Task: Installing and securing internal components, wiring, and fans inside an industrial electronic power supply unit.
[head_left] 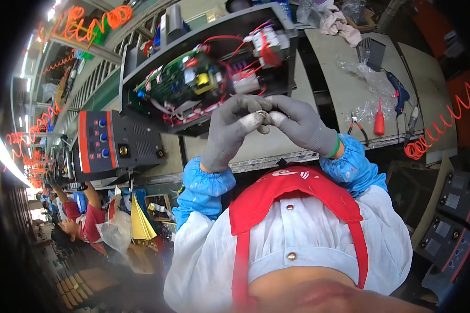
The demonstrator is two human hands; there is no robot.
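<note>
Both my hands wear grey gloves and meet at the fingertips in front of my chest. My left hand [228, 128] pinches a tiny metal piece [262, 112], perhaps a ring or nut, too small to name surely. Against it press the closed fingers of my right hand [304, 125], and what they grip between them is mostly hidden. Just beyond my hands lies an open dark metal housing [136, 86]. Inside it are a green circuit board [180, 78], red wires and a white component block [265, 44].
A finished-looking machine with a red-edged panel [96, 141] stands left of the housing. On the bench to the right lie a red bottle [379, 120], pliers [356, 127], a blue power tool [398, 91] and plastic bags [368, 78]. Another person [91, 221] works at far left.
</note>
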